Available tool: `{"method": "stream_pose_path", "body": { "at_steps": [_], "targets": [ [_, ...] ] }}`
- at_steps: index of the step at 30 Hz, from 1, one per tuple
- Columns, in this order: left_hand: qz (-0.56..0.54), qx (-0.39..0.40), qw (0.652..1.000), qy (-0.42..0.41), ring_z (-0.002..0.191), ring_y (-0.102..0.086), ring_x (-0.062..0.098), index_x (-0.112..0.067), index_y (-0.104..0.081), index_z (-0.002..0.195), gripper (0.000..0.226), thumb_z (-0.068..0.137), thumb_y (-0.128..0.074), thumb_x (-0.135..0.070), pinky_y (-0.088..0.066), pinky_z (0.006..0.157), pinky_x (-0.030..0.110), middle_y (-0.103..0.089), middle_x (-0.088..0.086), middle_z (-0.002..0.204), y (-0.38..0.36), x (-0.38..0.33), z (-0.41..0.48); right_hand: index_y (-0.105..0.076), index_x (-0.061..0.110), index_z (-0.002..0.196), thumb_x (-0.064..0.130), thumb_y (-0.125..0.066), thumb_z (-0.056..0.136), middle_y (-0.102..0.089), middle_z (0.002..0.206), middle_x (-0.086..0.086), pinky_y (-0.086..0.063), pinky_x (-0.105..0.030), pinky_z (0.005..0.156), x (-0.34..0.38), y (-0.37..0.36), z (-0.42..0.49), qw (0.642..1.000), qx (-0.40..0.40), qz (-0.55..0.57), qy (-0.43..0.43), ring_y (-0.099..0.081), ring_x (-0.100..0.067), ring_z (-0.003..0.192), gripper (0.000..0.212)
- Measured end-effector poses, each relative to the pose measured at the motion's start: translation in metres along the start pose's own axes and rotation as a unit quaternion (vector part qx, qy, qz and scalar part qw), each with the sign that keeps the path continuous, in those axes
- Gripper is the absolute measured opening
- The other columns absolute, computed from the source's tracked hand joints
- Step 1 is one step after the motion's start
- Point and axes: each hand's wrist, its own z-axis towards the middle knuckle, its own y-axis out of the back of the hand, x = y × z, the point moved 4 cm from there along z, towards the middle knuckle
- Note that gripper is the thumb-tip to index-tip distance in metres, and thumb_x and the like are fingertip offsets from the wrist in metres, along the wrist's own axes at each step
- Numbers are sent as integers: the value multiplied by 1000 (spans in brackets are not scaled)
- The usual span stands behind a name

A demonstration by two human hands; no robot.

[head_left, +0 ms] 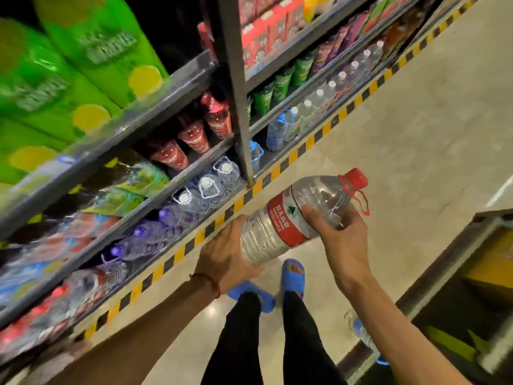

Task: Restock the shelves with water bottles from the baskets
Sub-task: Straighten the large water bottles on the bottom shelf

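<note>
Two-handed hold on the water bottle (pixel 280 223), likely for its weight: left hand (pixel 224 254) cupping the bottom, right hand (pixel 338 234) gripping near the top.

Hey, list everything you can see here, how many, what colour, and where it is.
water bottle: one, clear, red label and cap, held sideways over the floor
shelf bottles: a row, count unclear, clear, white caps, bottom shelf
red-label bottles: at least three, second shelf up
green packs: several, blurred, upper left shelf
red cartons: several, top centre shelf
hazard stripe: one, yellow-black, along shelf base
slippers: two, blue, on the feet
left grip: one, holds the bottle's base end
right grip: one, curled round the bottle's shoulder
</note>
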Motion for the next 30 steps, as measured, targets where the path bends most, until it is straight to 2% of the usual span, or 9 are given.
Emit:
{"method": "stream_pose_path", "body": {
  "at_steps": [3,4,7,10,15,21,26,28,30],
  "targets": [
    [15,-14,998,53,107,-65,11,-50,-35,143,97,58,-80,-56,-49,72,25,-60,-20,122,11,12,-36,-68,13,126,19,-82,87,-77,113,5,-56,-15,78,13,-16,-30,999,36,-21,15,-74,-8,100,43],
    [13,-23,998,63,107,-66,12,-51,-36,142,95,57,-79,-57,-51,72,27,-60,-20,121,15,15,-48,-67,13,127,22,-83,85,-77,114,4,-57,-15,78,14,-21,-39,998,49,-22,21,-74,-7,100,46],
    [-12,-70,993,96,116,-58,11,-47,-31,149,103,59,-81,-55,-54,92,39,-54,-19,134,24,29,-91,-67,12,128,29,-83,80,-76,115,3,-59,-19,82,18,-42,-64,995,97,-20,28,-74,-5,99,53],
    [-32,-126,982,136,119,-58,8,-53,-30,147,105,57,-82,-62,-56,90,38,-54,-23,134,27,37,-137,-67,13,128,20,-83,86,-77,117,1,-59,-20,83,20,-62,-87,984,175,-33,31,-74,-9,103,45],
    [-39,-209,958,191,116,-58,6,-47,-34,145,97,62,-82,-56,-49,86,25,-55,-21,134,23,46,-223,-66,9,131,12,-82,87,-78,116,0,-56,-16,79,19,-87,-140,962,267,-43,31,-75,-9,102,47],
    [-102,-238,934,246,115,-61,10,-49,-34,145,95,64,-83,-49,-49,88,26,-57,-21,134,16,72,-313,-68,12,128,10,-83,84,-78,115,1,-57,-16,79,1,-120,-212,933,354,-61,24,-75,-10,102,47],
    [-99,-243,929,262,121,-59,10,-47,-26,153,103,67,-83,-46,-38,87,16,-51,-21,144,16,118,-372,-67,12,130,26,-94,71,-77,119,-1,-61,-30,91,-27,-156,-274,922,378,-77,26,-75,-17,108,66],
    [-100,-239,932,254,119,-60,11,-46,-28,152,98,70,-82,-42,-39,86,17,-53,-19,143,25,138,-389,-67,14,130,29,-92,69,-77,119,0,-61,-34,92,-37,-171,-299,929,361,-73,29,-75,-17,108,68],
    [-82,-215,939,254,115,-62,13,-39,-37,148,87,74,-82,-40,-43,87,20,-58,-16,136,34,164,-405,-66,15,131,25,-90,74,-77,120,0,-62,-32,89,-49,-185,-325,936,343,-68,25,-75,-15,107,63]
  ]
}}
